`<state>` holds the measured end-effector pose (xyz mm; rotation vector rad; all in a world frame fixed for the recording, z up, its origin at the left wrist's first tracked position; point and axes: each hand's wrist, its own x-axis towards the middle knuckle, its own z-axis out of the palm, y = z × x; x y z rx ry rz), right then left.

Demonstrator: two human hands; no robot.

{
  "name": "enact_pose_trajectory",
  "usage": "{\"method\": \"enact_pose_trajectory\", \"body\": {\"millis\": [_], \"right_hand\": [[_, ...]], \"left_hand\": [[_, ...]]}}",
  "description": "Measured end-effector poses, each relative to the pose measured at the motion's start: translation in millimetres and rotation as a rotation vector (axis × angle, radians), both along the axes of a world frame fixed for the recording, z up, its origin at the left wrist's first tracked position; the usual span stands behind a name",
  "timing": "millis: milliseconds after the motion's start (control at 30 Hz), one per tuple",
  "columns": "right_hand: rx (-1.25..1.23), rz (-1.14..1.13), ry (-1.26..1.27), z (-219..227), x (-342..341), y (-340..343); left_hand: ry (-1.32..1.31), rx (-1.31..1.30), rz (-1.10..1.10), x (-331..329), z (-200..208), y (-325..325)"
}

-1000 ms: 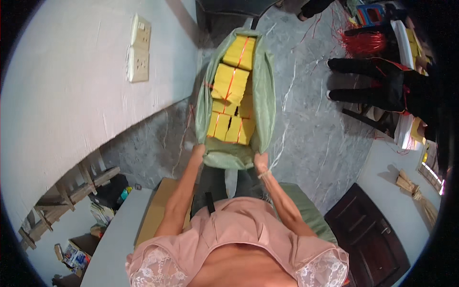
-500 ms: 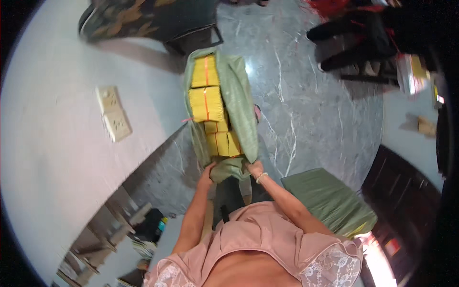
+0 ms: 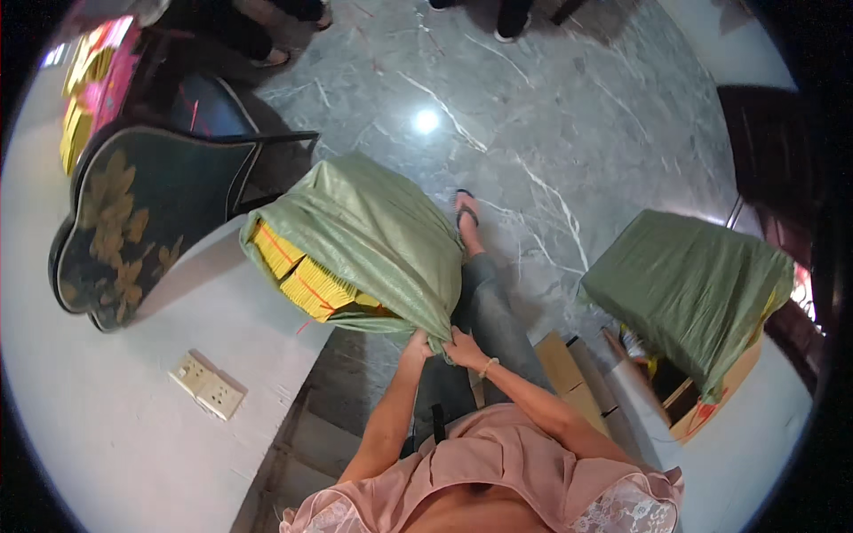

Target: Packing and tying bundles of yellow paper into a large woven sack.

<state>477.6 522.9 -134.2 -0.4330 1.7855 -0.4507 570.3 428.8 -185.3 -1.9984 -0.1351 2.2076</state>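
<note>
A large green woven sack (image 3: 378,218) stands in front of me, leaning left against the wall. Through its gaping mouth show several yellow paper bundles (image 3: 316,288) tied with orange-red string; the rest of the contents is hidden. My left hand (image 3: 421,343) is closed on the gathered near edge of the sack. Right beside it, almost touching, my right hand (image 3: 462,348) grips the same edge, a pale beaded bracelet (image 3: 489,365) on its wrist. The cloth between the two hands is pulled taut and bunched to a point.
A second green sack (image 3: 680,289) sits at right above an open cardboard box (image 3: 680,400). At left is a dark chair (image 3: 133,235) with a leaf pattern, near a wall outlet (image 3: 206,385). My sandalled foot (image 3: 466,213) rests on the grey floor. Other people's legs (image 3: 514,18) stand at the far side.
My hands have come together from the two sides of the sack's mouth. The sack has turned and tilted left, and its cloth now covers more of the yellow bundles. The view has shifted too.
</note>
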Motion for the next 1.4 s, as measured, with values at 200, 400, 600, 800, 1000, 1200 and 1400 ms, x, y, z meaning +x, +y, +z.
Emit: {"method": "enact_pose_trajectory", "body": {"millis": [200,400,600,800,1000,1200,1400], "right_hand": [[0.109,-0.966,-0.972,-15.1,-38.2,26.6],[0.283,-0.879,-0.687,-66.7,-41.6,27.9],[0.256,-0.693,-1.106,-85.3,-34.9,8.5],[-0.095,-0.53,-0.11,-37.0,21.6,5.3],[0.057,-0.605,0.06,-52.8,35.7,-7.1],[-0.115,-0.553,0.086,-52.5,23.2,21.9],[-0.368,-0.485,0.125,-59.0,3.0,36.8]], "left_hand": [[0.056,0.049,-0.084,-3.4,8.5,-1.8],[0.014,-0.047,-0.145,24.6,-0.9,8.2],[0.077,0.025,-0.154,-0.1,17.4,10.8],[0.114,-0.112,-0.38,31.6,35.2,16.8],[-0.248,-1.008,-0.991,89.3,70.0,6.5],[-0.039,-1.704,-1.854,10.0,111.3,-4.0],[0.423,-1.243,-2.027,-26.1,37.7,37.2]]}}
